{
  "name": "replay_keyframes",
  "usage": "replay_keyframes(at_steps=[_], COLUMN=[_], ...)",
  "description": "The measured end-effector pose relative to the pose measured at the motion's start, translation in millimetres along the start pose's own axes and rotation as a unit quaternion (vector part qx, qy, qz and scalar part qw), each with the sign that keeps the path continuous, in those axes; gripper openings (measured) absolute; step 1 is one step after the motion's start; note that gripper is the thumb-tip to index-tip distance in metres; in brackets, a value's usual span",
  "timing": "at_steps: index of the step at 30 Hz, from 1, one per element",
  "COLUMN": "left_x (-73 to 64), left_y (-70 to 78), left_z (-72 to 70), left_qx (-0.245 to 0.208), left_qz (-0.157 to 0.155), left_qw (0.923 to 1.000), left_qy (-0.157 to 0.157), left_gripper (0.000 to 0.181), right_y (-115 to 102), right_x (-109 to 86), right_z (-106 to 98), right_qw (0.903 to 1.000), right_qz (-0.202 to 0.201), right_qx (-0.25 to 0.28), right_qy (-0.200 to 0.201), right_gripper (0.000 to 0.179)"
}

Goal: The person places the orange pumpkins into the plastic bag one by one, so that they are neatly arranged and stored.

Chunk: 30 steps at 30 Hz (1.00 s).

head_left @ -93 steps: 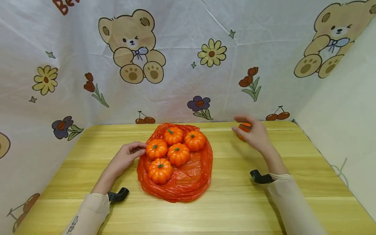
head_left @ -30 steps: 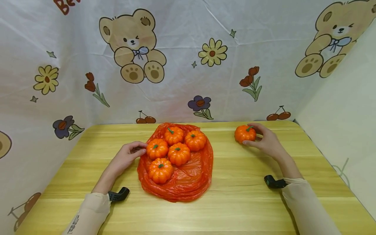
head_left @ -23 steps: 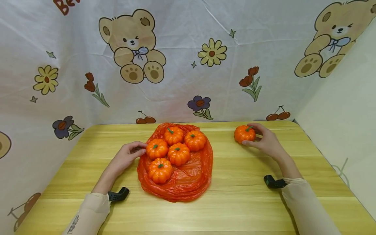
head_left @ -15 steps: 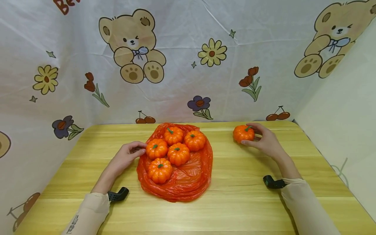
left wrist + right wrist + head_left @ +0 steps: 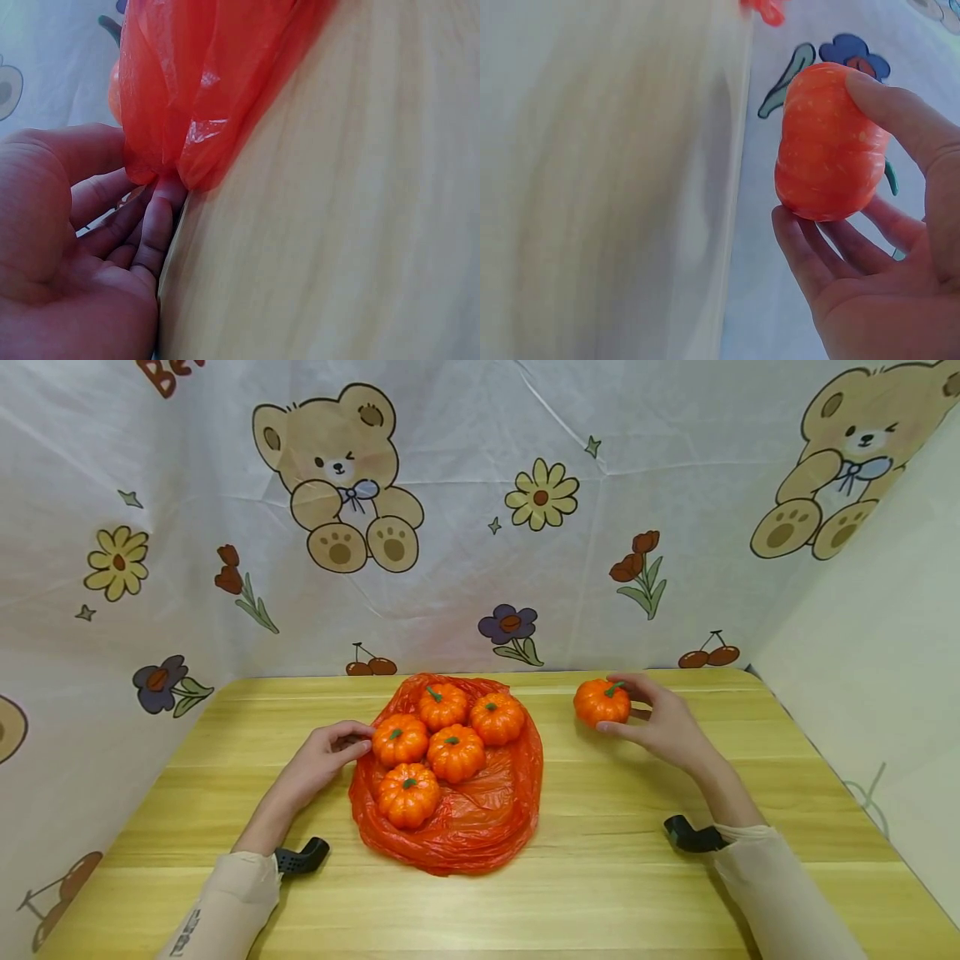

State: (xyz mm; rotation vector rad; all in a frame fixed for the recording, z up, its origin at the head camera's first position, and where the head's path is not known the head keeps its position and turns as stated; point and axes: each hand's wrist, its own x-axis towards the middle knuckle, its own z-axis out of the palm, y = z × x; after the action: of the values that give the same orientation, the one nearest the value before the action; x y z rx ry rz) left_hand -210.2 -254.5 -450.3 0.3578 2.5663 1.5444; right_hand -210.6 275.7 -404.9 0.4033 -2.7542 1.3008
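Between the thumb and fingers of my right hand [image 5: 663,727] is an orange toy pumpkin [image 5: 600,703] with a green stem, at the back right of the table. The right wrist view shows that pumpkin [image 5: 829,142] raised off the wooden surface, thumb on one side and fingertips on the other. A red plastic bag [image 5: 491,818] lies spread wide in the middle, with several similar pumpkins [image 5: 456,753] inside it. My left hand [image 5: 318,764] holds the bag's left edge; in the left wrist view its fingertips meet at the gathered plastic [image 5: 199,90].
The wooden table [image 5: 600,877] ends at a white cloth backdrop [image 5: 450,602] printed with bears and flowers. A pale wall [image 5: 870,635] stands along the right side. Black wrist devices [image 5: 693,835] sit at both sleeve cuffs.
My right hand took hold of the pumpkin at the back right, and has since carried it a little left toward the bag. The left hand and the bag have stayed in place.
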Motion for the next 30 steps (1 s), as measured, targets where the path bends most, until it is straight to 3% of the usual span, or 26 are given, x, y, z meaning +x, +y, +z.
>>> replay_keyframes(at_steps=[10, 21, 30], left_x=[1.2, 0.0, -0.1], left_y=[-0.3, 0.0, 0.8], left_z=[0.6, 0.3, 0.2], left_qx=[-0.004, -0.002, -0.001], left_qz=[0.000, -0.002, -0.003], left_qw=[1.0000, 1.0000, 1.0000], left_qy=[-0.001, 0.000, 0.000], left_gripper=[0.027, 0.026, 0.026], right_y=[-18.5, -54.6, -72.0], right_x=[-18.2, -31.1, -39.3], right_z=[16.5, 43.9, 60.9], right_qw=[0.9987, 0.9947, 0.9934], right_qz=[-0.028, -0.062, -0.076], right_qx=[0.028, 0.049, 0.040], right_qy=[-0.031, -0.066, -0.076], right_gripper=[0.071, 0.071, 0.071])
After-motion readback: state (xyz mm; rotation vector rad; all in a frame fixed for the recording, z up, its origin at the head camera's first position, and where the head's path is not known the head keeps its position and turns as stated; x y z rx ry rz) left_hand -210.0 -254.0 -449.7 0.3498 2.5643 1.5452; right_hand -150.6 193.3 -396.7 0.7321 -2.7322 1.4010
